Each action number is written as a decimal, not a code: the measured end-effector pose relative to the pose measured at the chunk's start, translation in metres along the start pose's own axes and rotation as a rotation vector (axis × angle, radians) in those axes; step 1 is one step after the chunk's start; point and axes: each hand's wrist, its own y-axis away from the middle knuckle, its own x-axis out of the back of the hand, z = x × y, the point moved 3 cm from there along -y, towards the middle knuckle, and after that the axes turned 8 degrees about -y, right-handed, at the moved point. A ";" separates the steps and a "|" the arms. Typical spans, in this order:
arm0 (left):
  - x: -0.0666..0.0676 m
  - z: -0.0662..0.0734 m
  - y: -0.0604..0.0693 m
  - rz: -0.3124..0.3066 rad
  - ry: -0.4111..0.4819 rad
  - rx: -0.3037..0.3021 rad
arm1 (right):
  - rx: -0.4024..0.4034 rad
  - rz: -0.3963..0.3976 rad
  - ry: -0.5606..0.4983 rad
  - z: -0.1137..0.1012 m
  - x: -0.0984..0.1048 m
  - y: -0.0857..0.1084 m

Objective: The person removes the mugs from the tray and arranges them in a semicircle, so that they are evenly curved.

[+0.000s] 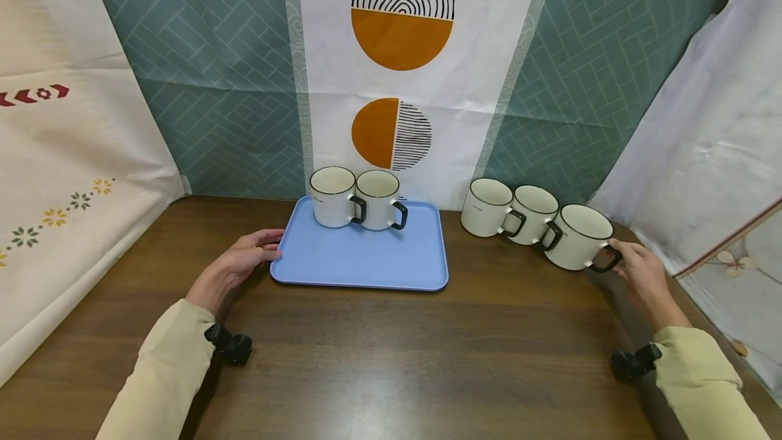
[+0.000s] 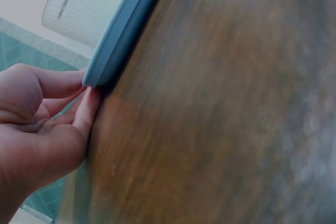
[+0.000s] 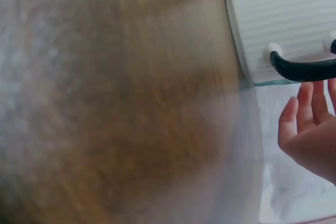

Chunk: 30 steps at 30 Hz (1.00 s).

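My left hand [image 1: 249, 254] is at the left edge of a blue rectangular tray [image 1: 360, 260]. In the left wrist view, fingers and thumb of that hand [image 2: 37, 114] pinch the tray's rim [image 2: 118, 38]. Two white mugs with dark rims and handles, the left mug [image 1: 332, 202] and its neighbour [image 1: 374, 206], stand upright at the tray's back. At the right, my right hand [image 1: 641, 273] is by the handle of the end mug [image 1: 574, 240]. From the right wrist, that hand's loosely bent fingers [image 3: 304, 108] lie just by the dark handle [image 3: 304, 71], not wrapped round it.
Two more white mugs, one at the left [image 1: 482, 209] and one in the middle [image 1: 530, 212], stand in a row with the end mug on the brown wooden table [image 1: 379, 358]. Patterned cloths hang behind the table [image 1: 226, 121] and at the right side [image 1: 715, 155].
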 end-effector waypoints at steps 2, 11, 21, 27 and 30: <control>0.000 -0.001 0.000 0.000 0.001 -0.001 | 0.050 0.006 0.039 -0.004 0.000 0.001; 0.000 -0.004 -0.001 0.010 0.006 0.004 | 0.225 0.133 0.464 -0.040 -0.030 0.002; 0.000 -0.003 -0.001 0.009 0.004 0.022 | 0.372 -0.082 0.698 -0.050 -0.110 0.005; 0.000 -0.003 -0.002 0.009 0.013 0.008 | 0.369 -0.289 0.689 -0.031 -0.173 0.012; 0.000 -0.002 -0.002 0.007 0.001 -0.003 | 0.322 -0.377 0.658 -0.016 -0.201 0.014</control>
